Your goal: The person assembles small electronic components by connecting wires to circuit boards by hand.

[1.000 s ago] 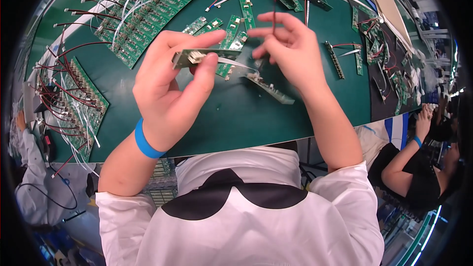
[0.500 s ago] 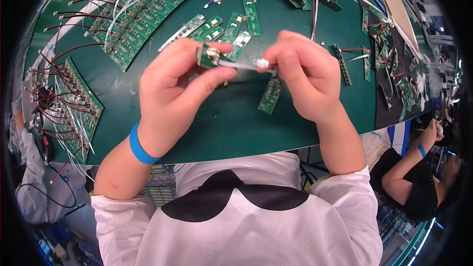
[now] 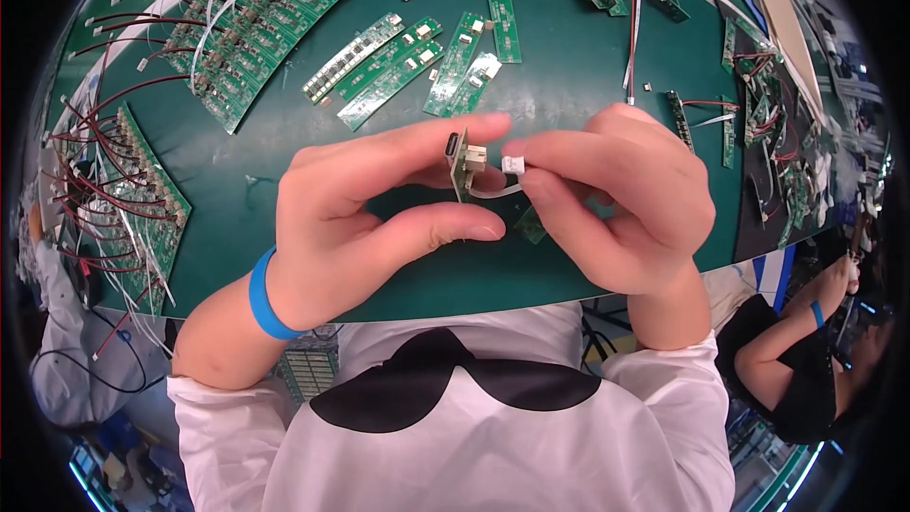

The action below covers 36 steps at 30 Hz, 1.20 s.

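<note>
Between the thumb and fingers of my left hand stands a small green circuit board, edge-on, with a metal port on its left face. A cream socket juts from its right face. My right hand pinches a small white connector plug between thumb and forefinger, a short gap from the socket. A pale cable runs from low on the board towards my right fingers. Below those fingers part of another green board shows; the rest is hidden by my hand.
Several narrow green board strips lie beyond my hands on the green table. Large board panels with wires stand at the far left and near left. Wired boards cover a dark mat at right. A co-worker's arm is at lower right.
My left hand has turned the small board edge-on and moved it right and nearer. The white plug, still in my right fingers, now sits close to its socket; the hanging board is more hidden.
</note>
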Motion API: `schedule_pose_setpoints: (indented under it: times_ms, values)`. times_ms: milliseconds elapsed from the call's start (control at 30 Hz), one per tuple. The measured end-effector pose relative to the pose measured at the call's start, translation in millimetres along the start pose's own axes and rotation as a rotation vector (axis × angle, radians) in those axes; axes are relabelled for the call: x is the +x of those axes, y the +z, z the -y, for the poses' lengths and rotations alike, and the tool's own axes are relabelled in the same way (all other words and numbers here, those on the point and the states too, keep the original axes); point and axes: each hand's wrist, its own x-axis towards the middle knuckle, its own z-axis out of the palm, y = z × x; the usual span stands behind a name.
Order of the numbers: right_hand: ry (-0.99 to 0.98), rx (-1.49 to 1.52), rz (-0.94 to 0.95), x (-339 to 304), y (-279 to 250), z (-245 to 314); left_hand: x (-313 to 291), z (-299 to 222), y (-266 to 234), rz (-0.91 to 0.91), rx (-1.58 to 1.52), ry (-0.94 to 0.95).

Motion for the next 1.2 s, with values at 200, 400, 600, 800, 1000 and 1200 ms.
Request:
schedule_pose_setpoints:
  times_ms: [200, 400, 600, 800, 1000, 1200]
  values:
    - [-0.067, -0.082, -0.008, -2, 0, -5, -1, 7, -3, 0.087, 0.05, 0.074]
    - [-0.107, -0.153, 0.015, -3, -2, -4, -3, 9, -7, 0.093, 0.169, 0.096]
    - [-0.134, -0.172, -0.009, -4, 1, -5, 1, -1, -7, 0.232, 0.432, 0.077]
    - [-0.083, -0.163, -0.023, -5, 7, -4, -5, 2, 18, 0.008, 0.744, 0.21]
    - [-0.09, -0.12, -0.116, -12, 19, -11, -8, 1, 24, -0.02, 0.757, 0.177]
    - [-0.074, -0.093, -0.139, -12, 15, -12, -7, 7, 28, -0.079, 0.666, 0.082]
